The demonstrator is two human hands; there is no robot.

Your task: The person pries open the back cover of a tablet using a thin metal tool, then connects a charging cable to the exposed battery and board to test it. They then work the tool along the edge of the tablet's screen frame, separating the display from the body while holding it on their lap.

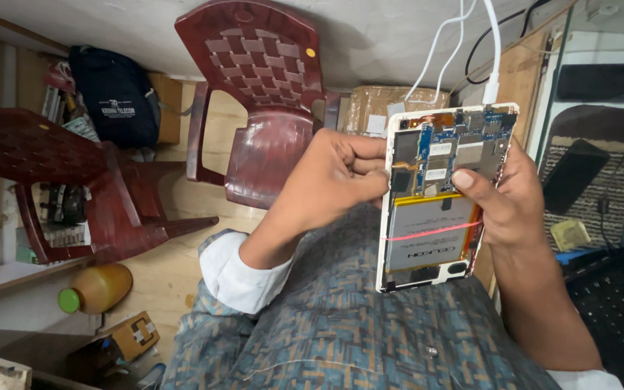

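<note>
White cable (495,50) above tablet (442,202), chair (269,108) behind.

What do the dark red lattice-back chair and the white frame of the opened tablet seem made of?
Dark red lattice-back chair: probably moulded plastic, glossy; the seat shows soft highlights and the weave pattern looks one-piece. White frame of the opened tablet: likely plastic, smooth and matte, though painted metal is possible.

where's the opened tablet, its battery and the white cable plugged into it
opened tablet (448,148): head view, on its blue circuit board near the top.
battery (427,242): head view, on the middle of the silver pack.
white cable (491,88): head view, on the plug at the tablet's top edge.
</note>
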